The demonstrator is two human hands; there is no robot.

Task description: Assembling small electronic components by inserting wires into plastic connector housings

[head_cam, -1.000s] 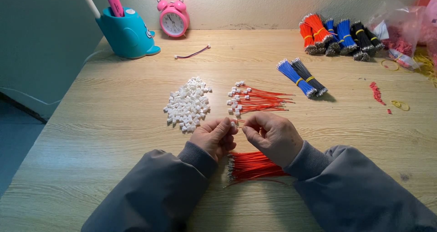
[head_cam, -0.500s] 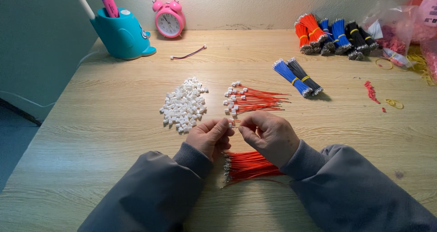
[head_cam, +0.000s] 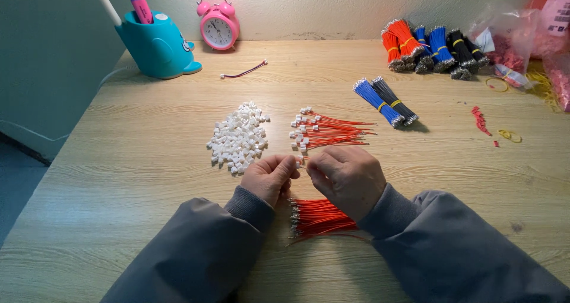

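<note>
Nearest, a loose bundle of red wires (head_cam: 323,217) lies on the wooden bench (head_cam: 119,178), partly hidden under the right wrist. Above it, left hand (head_cam: 270,177) and right hand (head_cam: 347,178) meet fingertip to fingertip, each grip pinched together on a small white connector (head_cam: 298,161); the piece is too small to make out further. Just beyond: a pile of white plastic connectors (head_cam: 238,138) and finished red wires (head_cam: 323,131) with white ends. Farther back, a blue and black wire bundle (head_cam: 386,101), a pink alarm clock (head_cam: 218,25).

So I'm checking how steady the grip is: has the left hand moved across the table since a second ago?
No. The left hand sits just below the pile of white connectors, pinched against the right hand, as before.
</note>
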